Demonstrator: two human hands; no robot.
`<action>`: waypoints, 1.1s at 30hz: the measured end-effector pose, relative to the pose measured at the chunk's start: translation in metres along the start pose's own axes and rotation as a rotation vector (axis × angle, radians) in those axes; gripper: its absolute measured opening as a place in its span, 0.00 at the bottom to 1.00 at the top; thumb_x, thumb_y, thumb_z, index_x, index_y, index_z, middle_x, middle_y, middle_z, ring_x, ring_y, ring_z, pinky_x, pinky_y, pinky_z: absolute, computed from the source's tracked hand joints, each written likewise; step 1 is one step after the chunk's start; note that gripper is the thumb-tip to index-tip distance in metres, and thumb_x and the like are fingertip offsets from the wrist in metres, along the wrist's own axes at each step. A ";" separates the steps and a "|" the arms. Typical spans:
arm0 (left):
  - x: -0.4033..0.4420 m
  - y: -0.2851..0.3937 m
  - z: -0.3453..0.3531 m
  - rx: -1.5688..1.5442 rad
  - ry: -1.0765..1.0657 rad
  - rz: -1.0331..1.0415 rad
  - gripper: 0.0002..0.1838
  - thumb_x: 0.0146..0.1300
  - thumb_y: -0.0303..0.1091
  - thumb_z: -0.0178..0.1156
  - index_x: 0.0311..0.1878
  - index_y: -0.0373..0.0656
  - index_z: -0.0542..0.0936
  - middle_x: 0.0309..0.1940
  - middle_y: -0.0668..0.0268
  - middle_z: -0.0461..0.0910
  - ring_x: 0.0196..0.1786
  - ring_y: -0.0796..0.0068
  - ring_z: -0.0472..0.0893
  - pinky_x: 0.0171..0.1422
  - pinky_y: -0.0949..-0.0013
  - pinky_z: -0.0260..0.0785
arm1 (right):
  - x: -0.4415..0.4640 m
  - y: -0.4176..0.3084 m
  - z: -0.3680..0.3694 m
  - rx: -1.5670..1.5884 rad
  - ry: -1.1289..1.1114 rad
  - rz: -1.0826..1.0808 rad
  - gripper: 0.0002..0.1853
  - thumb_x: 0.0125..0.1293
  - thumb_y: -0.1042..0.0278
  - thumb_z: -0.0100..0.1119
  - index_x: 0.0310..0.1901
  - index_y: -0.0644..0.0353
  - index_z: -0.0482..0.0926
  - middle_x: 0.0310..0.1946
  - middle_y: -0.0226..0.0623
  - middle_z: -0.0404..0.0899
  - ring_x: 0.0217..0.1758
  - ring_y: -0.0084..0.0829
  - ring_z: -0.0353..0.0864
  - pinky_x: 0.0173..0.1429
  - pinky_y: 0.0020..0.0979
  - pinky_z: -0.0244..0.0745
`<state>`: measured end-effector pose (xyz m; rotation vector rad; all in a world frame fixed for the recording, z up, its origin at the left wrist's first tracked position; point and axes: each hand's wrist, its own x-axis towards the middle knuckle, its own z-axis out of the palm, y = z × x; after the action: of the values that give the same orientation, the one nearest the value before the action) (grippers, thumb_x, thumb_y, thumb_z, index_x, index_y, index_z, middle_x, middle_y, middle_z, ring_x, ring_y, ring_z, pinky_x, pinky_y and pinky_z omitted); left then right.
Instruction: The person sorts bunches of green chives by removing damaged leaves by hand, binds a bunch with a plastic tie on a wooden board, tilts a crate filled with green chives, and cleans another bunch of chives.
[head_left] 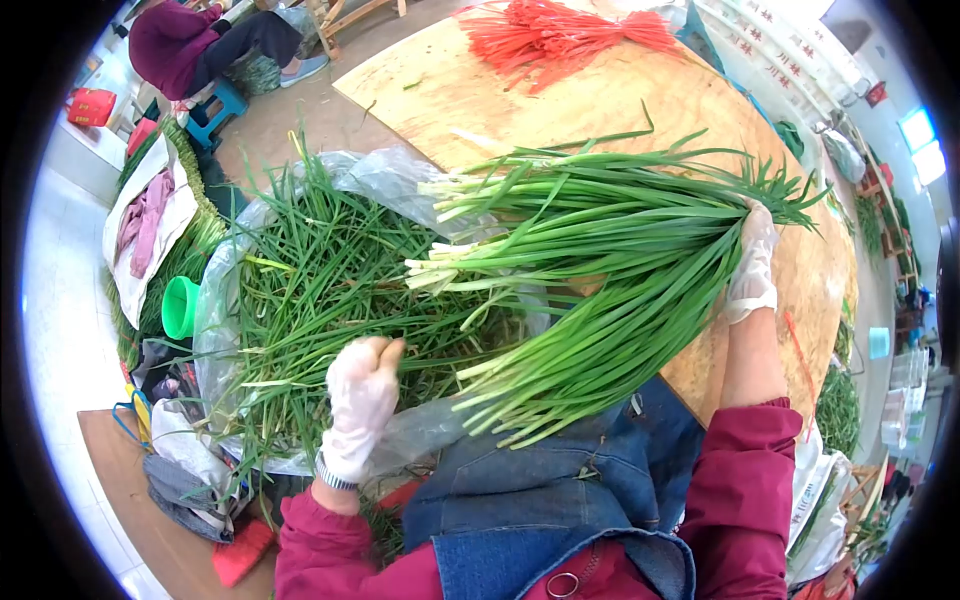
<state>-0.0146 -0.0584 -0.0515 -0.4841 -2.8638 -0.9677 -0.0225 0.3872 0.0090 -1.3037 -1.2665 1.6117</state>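
Note:
My right hand [755, 258], in a thin clear glove, is closed around the leaf ends of a large fanned bunch of garlic chives [610, 265]. Their pale stem ends spread out to the left, over the edge of a plastic-lined heap. My left hand [362, 400], also gloved and with a metal watch band [335, 474] at the wrist, has its fingers curled shut low over that heap of loose chives [335, 265]. What the left fingers hold, if anything, is hidden. A clear plastic sheet [385, 170] lines the heap's rim.
A wooden board [425, 95] extends behind and to the right, with a pile of red ties [560, 40] at its far edge. A green cup [180, 307] sits left of the heap. Another person [170, 50] sits on a blue stool [215, 115] at the upper left.

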 end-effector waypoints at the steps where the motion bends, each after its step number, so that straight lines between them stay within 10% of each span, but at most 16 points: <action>1: 0.013 0.006 0.002 0.030 0.010 0.209 0.06 0.58 0.30 0.58 0.32 0.37 0.80 0.27 0.56 0.80 0.31 0.57 0.79 0.36 0.60 0.70 | 0.008 0.004 -0.001 0.028 -0.024 0.005 0.17 0.56 0.65 0.57 0.44 0.69 0.75 0.34 0.43 0.79 0.28 0.37 0.80 0.33 0.36 0.78; 4: 0.043 0.030 0.031 -0.185 -0.024 0.516 0.10 0.60 0.32 0.58 0.38 0.36 0.81 0.30 0.57 0.81 0.34 0.60 0.80 0.40 0.66 0.71 | 0.009 0.005 -0.004 0.027 -0.078 -0.018 0.17 0.56 0.65 0.57 0.44 0.70 0.75 0.35 0.44 0.79 0.28 0.37 0.80 0.33 0.36 0.78; 6: 0.051 0.059 0.041 -0.834 -0.410 -0.315 0.13 0.60 0.34 0.59 0.42 0.34 0.81 0.30 0.59 0.81 0.33 0.71 0.78 0.40 0.69 0.71 | 0.014 0.006 -0.005 0.040 -0.079 -0.036 0.18 0.56 0.66 0.58 0.44 0.70 0.74 0.35 0.44 0.79 0.29 0.37 0.80 0.33 0.37 0.78; 11: 0.049 0.066 0.058 -1.025 -0.397 -0.445 0.14 0.59 0.34 0.61 0.40 0.31 0.82 0.28 0.65 0.82 0.29 0.77 0.76 0.38 0.75 0.68 | 0.030 0.012 -0.001 -0.012 0.024 -0.029 0.10 0.59 0.66 0.52 0.34 0.64 0.78 0.28 0.39 0.79 0.24 0.33 0.79 0.33 0.34 0.78; 15: 0.034 0.053 0.041 -0.514 -0.339 -0.132 0.16 0.54 0.37 0.61 0.38 0.31 0.81 0.29 0.49 0.81 0.30 0.64 0.79 0.37 0.70 0.69 | 0.010 0.008 -0.007 0.090 -0.179 -0.015 0.16 0.56 0.67 0.56 0.43 0.70 0.74 0.34 0.44 0.79 0.29 0.37 0.80 0.34 0.37 0.78; 19: 0.016 -0.020 0.009 -0.062 -0.013 -0.062 0.11 0.58 0.33 0.58 0.20 0.42 0.76 0.15 0.60 0.70 0.21 0.66 0.72 0.26 0.64 0.63 | 0.021 0.009 -0.004 0.022 -0.058 -0.013 0.14 0.57 0.66 0.54 0.40 0.68 0.77 0.32 0.41 0.79 0.28 0.34 0.80 0.33 0.35 0.78; 22: 0.010 -0.070 -0.038 1.024 0.167 -0.038 0.03 0.57 0.28 0.55 0.29 0.43 0.76 0.26 0.63 0.73 0.33 0.68 0.73 0.45 0.63 0.62 | -0.010 0.000 0.000 0.007 -0.062 -0.023 0.14 0.57 0.65 0.54 0.39 0.67 0.77 0.32 0.40 0.79 0.27 0.33 0.79 0.33 0.35 0.77; 33: 0.040 0.043 0.019 -0.189 0.211 0.334 0.03 0.57 0.23 0.59 0.35 0.39 0.80 0.24 0.56 0.79 0.25 0.58 0.78 0.29 0.64 0.69 | 0.016 0.009 -0.004 0.042 -0.081 -0.045 0.14 0.58 0.67 0.54 0.41 0.69 0.74 0.32 0.43 0.78 0.27 0.35 0.79 0.31 0.36 0.77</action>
<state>-0.0378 -0.0038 -0.0354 -0.7935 -2.4159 -1.1506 -0.0219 0.4009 -0.0039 -1.1872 -1.2946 1.6655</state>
